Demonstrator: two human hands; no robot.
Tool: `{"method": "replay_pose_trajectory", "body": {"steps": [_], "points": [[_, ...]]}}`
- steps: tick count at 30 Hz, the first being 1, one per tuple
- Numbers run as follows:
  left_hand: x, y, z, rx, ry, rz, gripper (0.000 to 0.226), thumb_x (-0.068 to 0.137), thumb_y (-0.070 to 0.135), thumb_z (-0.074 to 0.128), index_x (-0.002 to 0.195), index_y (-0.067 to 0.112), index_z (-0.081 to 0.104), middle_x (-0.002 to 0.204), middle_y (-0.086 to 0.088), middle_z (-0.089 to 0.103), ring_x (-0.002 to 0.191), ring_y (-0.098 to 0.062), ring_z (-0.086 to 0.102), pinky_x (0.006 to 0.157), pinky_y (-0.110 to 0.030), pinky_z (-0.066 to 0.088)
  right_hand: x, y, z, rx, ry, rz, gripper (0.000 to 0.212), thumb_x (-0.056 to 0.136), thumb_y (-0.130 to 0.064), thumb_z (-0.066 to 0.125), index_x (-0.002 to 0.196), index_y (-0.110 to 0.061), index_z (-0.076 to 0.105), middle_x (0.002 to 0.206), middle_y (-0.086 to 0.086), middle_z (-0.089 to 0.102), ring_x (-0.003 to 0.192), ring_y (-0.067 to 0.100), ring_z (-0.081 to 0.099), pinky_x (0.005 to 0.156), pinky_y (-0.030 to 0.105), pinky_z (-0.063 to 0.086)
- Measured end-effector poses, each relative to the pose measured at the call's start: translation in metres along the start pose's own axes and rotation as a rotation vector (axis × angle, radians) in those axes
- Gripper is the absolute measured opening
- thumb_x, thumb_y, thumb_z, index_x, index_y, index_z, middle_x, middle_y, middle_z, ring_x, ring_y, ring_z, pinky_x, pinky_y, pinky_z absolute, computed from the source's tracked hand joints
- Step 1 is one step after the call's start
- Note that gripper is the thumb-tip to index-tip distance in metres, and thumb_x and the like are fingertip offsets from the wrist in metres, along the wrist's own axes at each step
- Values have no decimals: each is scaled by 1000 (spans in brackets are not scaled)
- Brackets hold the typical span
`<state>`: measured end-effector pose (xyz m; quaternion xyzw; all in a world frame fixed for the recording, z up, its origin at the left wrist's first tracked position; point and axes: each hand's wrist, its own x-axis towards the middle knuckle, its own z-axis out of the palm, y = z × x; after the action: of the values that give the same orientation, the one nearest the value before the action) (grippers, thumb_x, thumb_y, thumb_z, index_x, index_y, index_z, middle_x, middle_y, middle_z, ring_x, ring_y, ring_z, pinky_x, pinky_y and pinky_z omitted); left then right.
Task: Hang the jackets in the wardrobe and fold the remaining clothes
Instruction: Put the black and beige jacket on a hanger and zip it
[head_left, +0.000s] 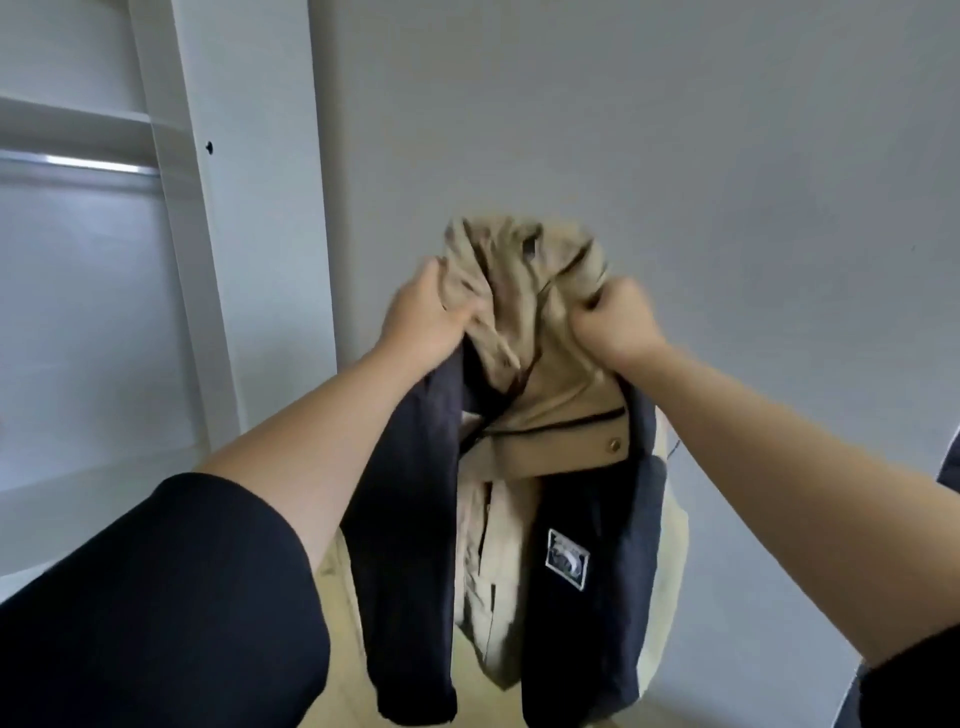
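Head view: both hands, left (423, 312) and right (613, 319), grip the bunched hood of a jacket (524, 467) held up before the wall; no hanger visible, perhaps hidden. Hanging step; next, reach the rail (78, 165), left.

1 head-worn view looks forward, tilted up. It sits close behind the raised jacket (524, 467). The wardrobe (171, 156) fills its left edge.
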<state>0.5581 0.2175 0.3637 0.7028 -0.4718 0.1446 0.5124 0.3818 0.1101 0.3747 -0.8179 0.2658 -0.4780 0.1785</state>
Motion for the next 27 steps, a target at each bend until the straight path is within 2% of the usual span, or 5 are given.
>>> {"method": "replay_pose_trajectory", "body": {"steps": [3,7,10,15,27], "points": [[-30,-24,24,575,-580,-136,28,88,31,62,105,8,63,109,-12,64,97,-30,59,73,-29,44,-31,35,22,-355,-480,276,20,88,-7,45,96,-4,63,108,21,65,105,33,60,75,29,41],[-32,-39,12,374,69,-4,32,88,29,60,67,14,43,73,2,52,76,-26,53,55,-31,29,-25,44,13,-142,126,101,6,84,-9,44,81,-12,49,72,4,58,77,35,58,59,34,35],[-28,-7,22,80,481,209,24,84,33,62,83,12,49,85,-3,55,85,-26,53,67,-31,38,-7,28,5,231,435,64,24,82,-40,39,82,-17,45,66,-9,53,72,24,57,54,33,33],[-30,-12,57,520,-282,39,21,93,25,54,112,16,56,108,-10,65,99,-32,59,77,-33,46,-19,58,11,-377,-259,197,18,85,-4,46,91,-11,61,103,17,66,101,35,61,73,32,43],[-9,113,48,305,206,257,18,97,28,50,93,10,53,79,-14,65,64,-27,42,58,-32,27,-10,24,-132,-155,261,172,22,91,-7,43,83,-10,63,92,16,68,80,27,59,65,30,37]]}}
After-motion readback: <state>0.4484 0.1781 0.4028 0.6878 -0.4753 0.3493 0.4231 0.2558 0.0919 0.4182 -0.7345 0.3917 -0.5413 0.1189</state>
